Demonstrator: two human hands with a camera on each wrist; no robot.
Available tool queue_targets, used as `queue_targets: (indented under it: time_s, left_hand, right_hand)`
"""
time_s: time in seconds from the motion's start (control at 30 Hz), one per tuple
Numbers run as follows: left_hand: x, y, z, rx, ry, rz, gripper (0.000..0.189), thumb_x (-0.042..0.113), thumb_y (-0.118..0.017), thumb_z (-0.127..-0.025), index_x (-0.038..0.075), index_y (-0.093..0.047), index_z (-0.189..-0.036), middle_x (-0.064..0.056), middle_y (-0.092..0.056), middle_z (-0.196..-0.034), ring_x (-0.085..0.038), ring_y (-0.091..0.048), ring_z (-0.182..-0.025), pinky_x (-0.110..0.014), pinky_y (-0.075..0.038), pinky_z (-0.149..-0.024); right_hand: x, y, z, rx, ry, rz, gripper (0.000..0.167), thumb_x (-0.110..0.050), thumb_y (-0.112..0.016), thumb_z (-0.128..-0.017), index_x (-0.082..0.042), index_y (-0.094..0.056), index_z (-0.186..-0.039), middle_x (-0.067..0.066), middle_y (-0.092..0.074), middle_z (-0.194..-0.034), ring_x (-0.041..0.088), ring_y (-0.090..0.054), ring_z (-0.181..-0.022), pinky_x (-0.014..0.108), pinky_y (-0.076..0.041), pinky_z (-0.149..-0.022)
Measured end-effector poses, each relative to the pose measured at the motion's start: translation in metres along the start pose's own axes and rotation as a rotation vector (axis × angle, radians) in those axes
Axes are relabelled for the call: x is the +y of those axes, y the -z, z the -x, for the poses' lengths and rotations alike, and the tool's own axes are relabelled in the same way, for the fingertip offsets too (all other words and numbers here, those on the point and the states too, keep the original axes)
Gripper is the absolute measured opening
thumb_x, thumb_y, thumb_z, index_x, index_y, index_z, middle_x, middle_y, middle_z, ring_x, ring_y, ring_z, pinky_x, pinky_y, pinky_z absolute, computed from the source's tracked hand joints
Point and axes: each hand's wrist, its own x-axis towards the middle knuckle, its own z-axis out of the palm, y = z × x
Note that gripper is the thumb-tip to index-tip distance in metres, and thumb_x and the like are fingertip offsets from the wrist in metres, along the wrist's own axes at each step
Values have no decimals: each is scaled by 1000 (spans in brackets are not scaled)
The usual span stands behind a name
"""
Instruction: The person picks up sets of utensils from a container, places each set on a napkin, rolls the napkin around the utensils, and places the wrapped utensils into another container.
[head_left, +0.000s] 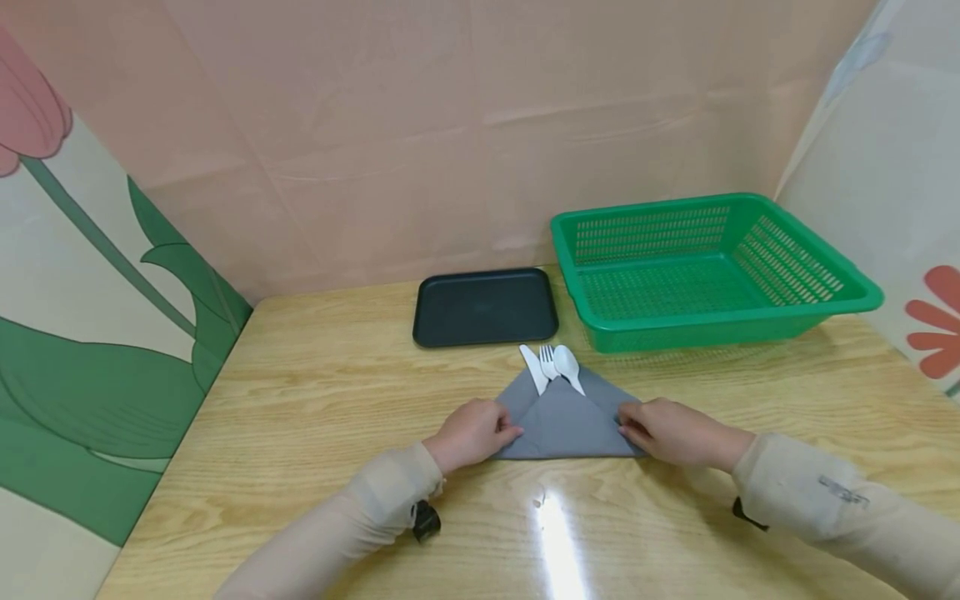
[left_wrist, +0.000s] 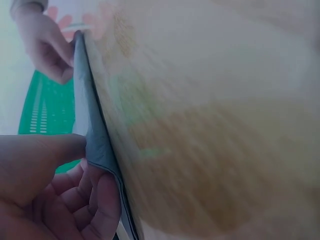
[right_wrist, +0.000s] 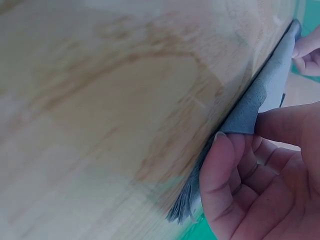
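Beige sleeves (head_left: 337, 535), left hand (head_left: 469, 433) and right hand (head_left: 675, 430), each grip pinched on grey napkin (head_left: 572, 427) between them

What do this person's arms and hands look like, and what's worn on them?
The left hand and right hand are bare, with long beige sleeves above. A black piece shows under the left cuff, a dark piece under the right; the right sleeve bears a small grey mark.
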Motion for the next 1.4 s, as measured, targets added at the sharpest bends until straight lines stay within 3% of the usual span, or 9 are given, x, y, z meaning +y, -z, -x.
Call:
queue_targets:
  time_s: [0.73,1.0,1.2,1.4]
  left_hand:
    - [8,2,-2,-23,59,-47,39,27,-62,-89,14,-47,-55,8,-37,-51,-6,-36,-49,-18,-29,-48]
    - [12,4,-3,-13,88,-109,25,30,-66,-86,14,-55,-70,6,-48,-61,-7,-43,-56,-20,-33,-49]
    - [17,3,-5,29,37,-184,16,27,-71,-82,14,-62,-86,2,-58,-78,-9,-50,-65,-21,-37,-52]
    - [19,3,-6,39,-43,-194,10,18,-70,-82,15,-66,-90,0,-63,-86,-11,-56,-76,-21,-43,-61]
  right_hand:
    - [-2,-5,-3,11,-22,61,19,-10,-56,-90,-14,-47,-73,-9,-39,-58,-1,-33,-52,18,-31,-51]
    - [-8,-4,-4,49,-68,105,22,-10,-59,-87,-15,-47,-70,-9,-41,-59,1,-34,-53,18,-30,-51]
    - [-16,-3,-8,93,-77,106,22,-5,-64,-82,-13,-47,-71,-6,-43,-62,4,-37,-58,19,-32,-53]
    - [-21,-3,-12,109,-68,60,22,4,-64,-76,-12,-48,-75,-6,-44,-65,5,-38,-61,19,-34,-54]
